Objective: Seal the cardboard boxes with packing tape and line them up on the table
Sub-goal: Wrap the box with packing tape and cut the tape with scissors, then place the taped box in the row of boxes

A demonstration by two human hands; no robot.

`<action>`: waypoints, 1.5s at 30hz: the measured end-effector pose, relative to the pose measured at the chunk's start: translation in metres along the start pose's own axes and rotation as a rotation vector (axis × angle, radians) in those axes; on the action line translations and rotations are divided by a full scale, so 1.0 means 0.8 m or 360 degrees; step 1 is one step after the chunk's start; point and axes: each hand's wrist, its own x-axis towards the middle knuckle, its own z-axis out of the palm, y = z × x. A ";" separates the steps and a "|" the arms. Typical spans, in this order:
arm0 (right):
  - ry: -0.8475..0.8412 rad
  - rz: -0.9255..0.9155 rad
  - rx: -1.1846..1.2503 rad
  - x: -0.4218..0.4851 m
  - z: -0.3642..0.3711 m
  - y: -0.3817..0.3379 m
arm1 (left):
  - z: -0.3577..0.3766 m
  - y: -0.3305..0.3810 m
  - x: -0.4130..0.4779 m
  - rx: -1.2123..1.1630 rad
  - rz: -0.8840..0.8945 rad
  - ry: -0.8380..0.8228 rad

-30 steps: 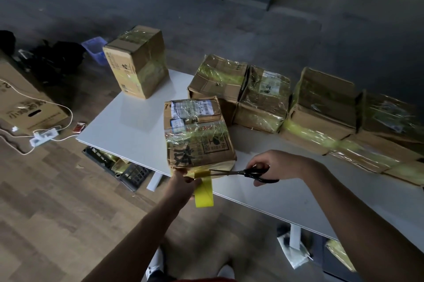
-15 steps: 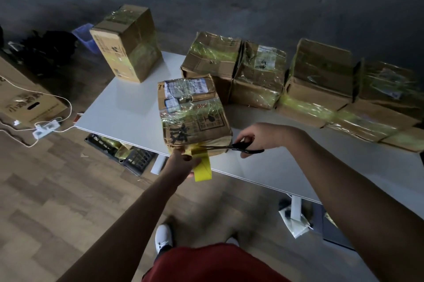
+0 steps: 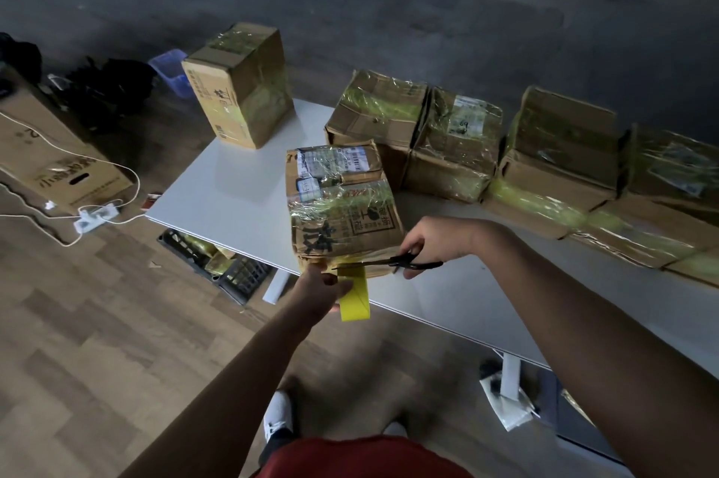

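Observation:
A taped cardboard box [image 3: 342,205] with black print sits at the near edge of the white table [image 3: 233,201]. A strip of yellow packing tape [image 3: 355,296] hangs from the box's front edge, and my left hand [image 3: 321,289] pinches it and holds it taut below the edge. My right hand [image 3: 434,244] grips black scissors [image 3: 404,263], whose blades lie across the tape just under the box. Several taped boxes [image 3: 455,145] stand in a row along the far side, and one taller box [image 3: 241,84] stands at the far left corner.
A large flat carton [image 3: 50,154] and a white power strip [image 3: 95,217] with its cable lie on the wooden floor at left. A black crate [image 3: 221,263] sits under the table. A blue bin [image 3: 173,71] is behind the tall box. My feet stand near the table's front edge.
The view shifted slightly; both hands stay at the box's front edge. The scissors' blades have reached across the yellow tape held by my left hand.

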 end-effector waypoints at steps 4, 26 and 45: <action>-0.0035 0.0012 0.0027 0.002 -0.003 -0.001 | -0.001 0.000 0.000 0.0023 0.0002 -0.0010; -0.0124 0.0050 0.0078 -0.002 -0.007 0.003 | -0.002 0.008 -0.009 0.0023 -0.0052 -0.0091; 0.0337 0.0410 0.0693 -0.121 0.050 0.124 | 0.118 0.038 0.006 -0.0196 -0.0140 -0.0387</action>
